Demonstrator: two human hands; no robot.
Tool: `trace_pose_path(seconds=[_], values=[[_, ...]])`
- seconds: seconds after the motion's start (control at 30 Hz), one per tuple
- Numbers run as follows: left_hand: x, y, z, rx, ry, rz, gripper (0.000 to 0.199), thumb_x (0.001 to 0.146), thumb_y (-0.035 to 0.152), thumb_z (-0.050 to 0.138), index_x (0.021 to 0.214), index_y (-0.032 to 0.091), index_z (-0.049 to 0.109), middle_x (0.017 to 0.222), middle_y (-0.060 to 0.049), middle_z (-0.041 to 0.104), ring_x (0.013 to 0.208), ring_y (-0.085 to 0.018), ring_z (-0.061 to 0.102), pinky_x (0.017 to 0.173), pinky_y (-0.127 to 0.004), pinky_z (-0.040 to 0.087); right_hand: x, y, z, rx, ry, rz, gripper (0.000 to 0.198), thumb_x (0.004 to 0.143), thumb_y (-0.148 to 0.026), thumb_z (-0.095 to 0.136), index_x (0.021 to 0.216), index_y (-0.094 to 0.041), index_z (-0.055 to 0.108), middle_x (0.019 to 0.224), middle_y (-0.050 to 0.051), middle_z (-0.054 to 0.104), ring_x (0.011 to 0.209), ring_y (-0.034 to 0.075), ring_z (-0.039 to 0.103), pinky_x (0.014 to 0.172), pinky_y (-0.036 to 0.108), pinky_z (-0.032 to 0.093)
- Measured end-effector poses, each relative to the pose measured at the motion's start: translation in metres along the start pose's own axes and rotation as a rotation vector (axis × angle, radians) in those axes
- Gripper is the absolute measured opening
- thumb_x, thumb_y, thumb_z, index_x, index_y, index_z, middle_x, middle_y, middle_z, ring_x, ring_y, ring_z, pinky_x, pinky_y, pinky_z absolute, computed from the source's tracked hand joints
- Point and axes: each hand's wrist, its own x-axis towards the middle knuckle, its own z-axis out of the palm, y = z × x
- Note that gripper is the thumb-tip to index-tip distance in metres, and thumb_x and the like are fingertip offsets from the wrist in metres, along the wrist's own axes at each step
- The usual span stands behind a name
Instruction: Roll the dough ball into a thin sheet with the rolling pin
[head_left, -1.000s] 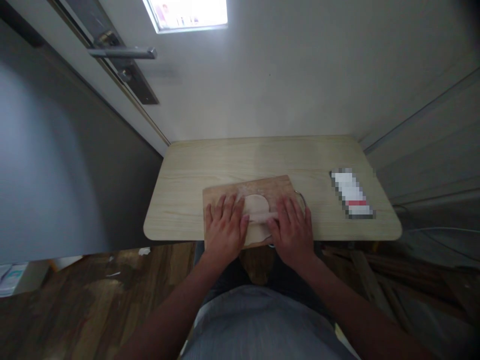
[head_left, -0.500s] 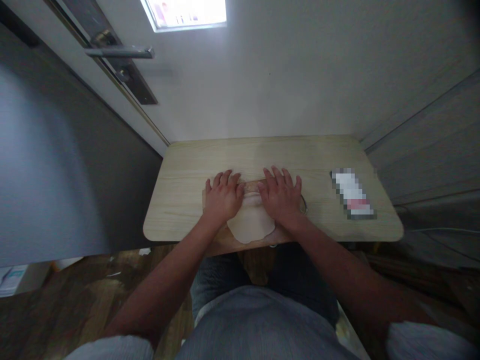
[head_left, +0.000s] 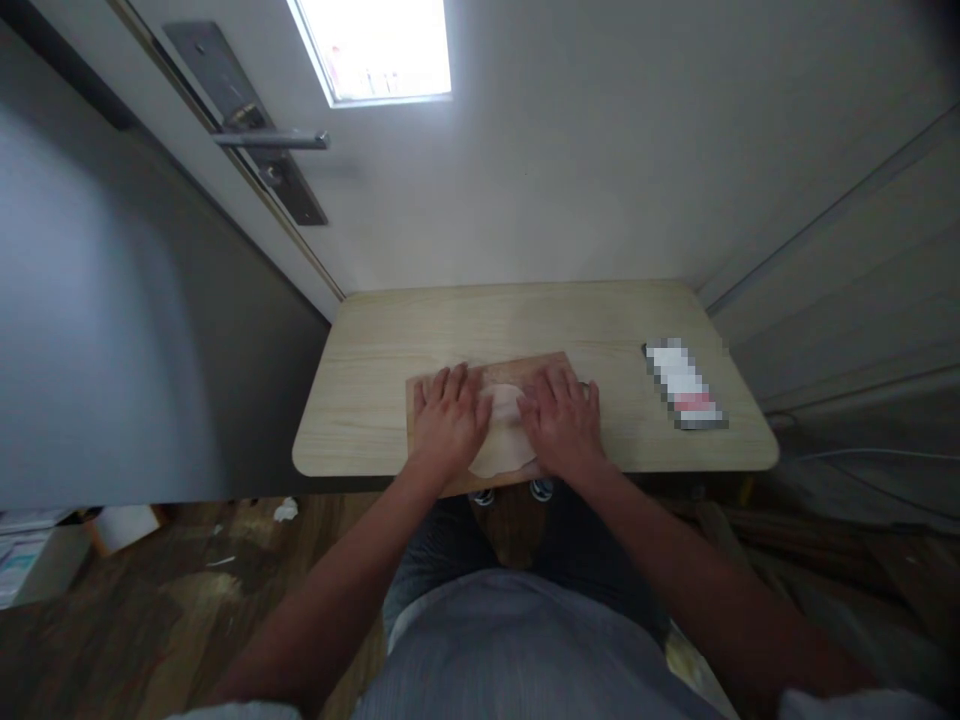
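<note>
A pale, flat sheet of dough (head_left: 504, 445) with a rounded, uneven edge lies on a brown wooden board (head_left: 517, 372). My left hand (head_left: 450, 420) rests palm down over its left side, fingers stretched out and apart. On the right side, my right hand (head_left: 561, 415) lies in the same way, its fingertips slightly blurred. The thumbs point towards each other with a gap between them, where dough shows. Whether anything lies under the palms is hidden. The board's near edge reaches the front of the table.
The board sits on a light wooden table (head_left: 360, 400) with rounded corners. A phone, pixelated, (head_left: 684, 385) lies at the right. Behind the table stands a white door with a metal handle (head_left: 274, 140) and a bright window (head_left: 375, 50). Paper scraps (head_left: 286, 509) lie on the floor.
Both hands have slid towards me over the dough, and more of the board's far edge now shows. The metal ring by my right hand is mostly covered. The camera view has tilted slightly.
</note>
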Motion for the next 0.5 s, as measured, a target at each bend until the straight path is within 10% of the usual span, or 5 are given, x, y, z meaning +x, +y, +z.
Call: trace_pose_path(seconds=[0.27,0.5], values=[[-0.051,0.013,-0.003,-0.024,-0.026,0.049,0.052,0.102,0.043,0.034,0.150,0.027,0.040,0.155,-0.005,0.043,0.147,-0.028,0.030,0.120,-0.056,0.018,-0.066,-0.002,-0.013,0.011,0.053,-0.033,0.061,0.100,-0.045,0.039,0.152,-0.012,0.035,0.154,0.017,0.040,0.145,0.033,0.028,0.115,0.057,0.021],[-0.020,0.007,0.000,0.004,-0.025,0.038,0.052,0.101,0.045,0.032,0.150,0.028,0.041,0.157,-0.005,0.040,0.146,-0.030,0.030,0.118,-0.058,0.020,-0.034,0.001,-0.002,-0.003,0.051,-0.026,0.062,0.100,-0.050,0.039,0.148,-0.012,0.042,0.152,0.018,0.043,0.142,0.034,0.032,0.116,0.060,0.016]])
